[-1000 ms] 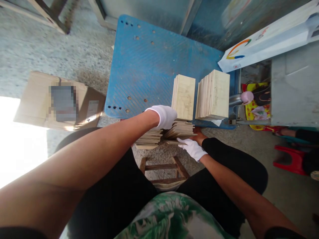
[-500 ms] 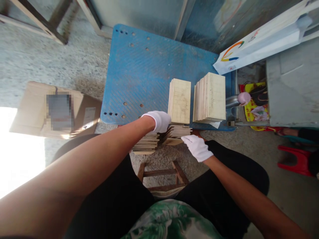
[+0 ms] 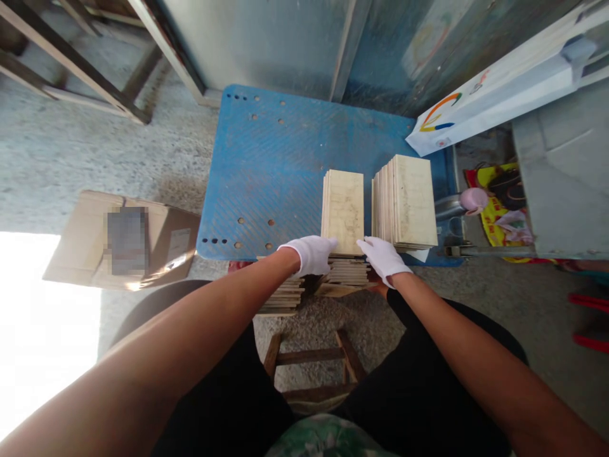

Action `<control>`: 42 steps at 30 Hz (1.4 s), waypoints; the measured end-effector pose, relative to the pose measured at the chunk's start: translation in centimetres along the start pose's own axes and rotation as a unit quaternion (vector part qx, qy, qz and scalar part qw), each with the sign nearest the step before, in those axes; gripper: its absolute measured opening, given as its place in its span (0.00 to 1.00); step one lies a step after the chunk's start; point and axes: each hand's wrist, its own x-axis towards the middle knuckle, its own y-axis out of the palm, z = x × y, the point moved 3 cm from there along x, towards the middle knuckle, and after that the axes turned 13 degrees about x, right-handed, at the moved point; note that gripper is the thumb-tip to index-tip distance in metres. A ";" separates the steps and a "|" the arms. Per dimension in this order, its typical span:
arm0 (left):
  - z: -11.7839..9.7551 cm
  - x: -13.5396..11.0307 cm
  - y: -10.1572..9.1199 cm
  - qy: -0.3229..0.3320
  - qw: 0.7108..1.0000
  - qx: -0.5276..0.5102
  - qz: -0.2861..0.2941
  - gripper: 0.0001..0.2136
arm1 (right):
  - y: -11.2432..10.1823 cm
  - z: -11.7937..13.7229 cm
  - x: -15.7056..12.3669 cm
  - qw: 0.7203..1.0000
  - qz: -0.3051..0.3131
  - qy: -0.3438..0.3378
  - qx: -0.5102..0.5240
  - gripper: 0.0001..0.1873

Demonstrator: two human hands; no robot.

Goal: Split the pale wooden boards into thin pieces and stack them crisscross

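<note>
Two upright stacks of thin cream slats stand on a blue perforated board [image 3: 271, 165]. The nearer-left stack [image 3: 342, 209] sits between my white-gloved hands. My left hand [image 3: 311, 256] clasps its near left corner. My right hand [image 3: 383, 259] clasps its near right corner, in the gap beside the second stack [image 3: 406, 202]. Below the board's near edge lie low piles of slats stacked crosswise, one [image 3: 349, 273] under my hands and another [image 3: 283, 295] further left. The lower parts of these piles are partly hidden by my arms.
A small wooden stool [image 3: 309, 358] stands on the concrete floor between my knees. A cardboard box [image 3: 147, 244] lies to the left. A white bag [image 3: 495, 95], a pink-capped metal pipe [image 3: 473, 201] and a grey block [image 3: 561, 178] are to the right.
My right hand has moved forward from the low pile onto the stack's near corner, joining my left hand. The view has tilted, so the board sits lower in the picture.
</note>
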 end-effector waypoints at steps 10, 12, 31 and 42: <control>0.8 1.4 0.7 -0.048 0.999 -0.012 0.008 0.33 | 0.2 0.6 0.7 0.996 0.013 0.032 -0.085 0.19; 0.8 1.5 0.7 -0.051 0.999 -0.010 0.012 0.33 | 0.3 0.2 1.0 0.994 0.012 0.042 -0.096 0.20; 0.0 1.9 0.0 -0.033 0.999 0.014 0.011 0.34 | 0.9 -0.1 1.1 0.999 -0.008 0.029 0.028 0.20; 0.1 2.1 -0.1 -0.060 0.995 -0.074 -0.005 0.40 | 0.4 1.9 -0.1 0.999 -0.011 0.031 -0.004 0.20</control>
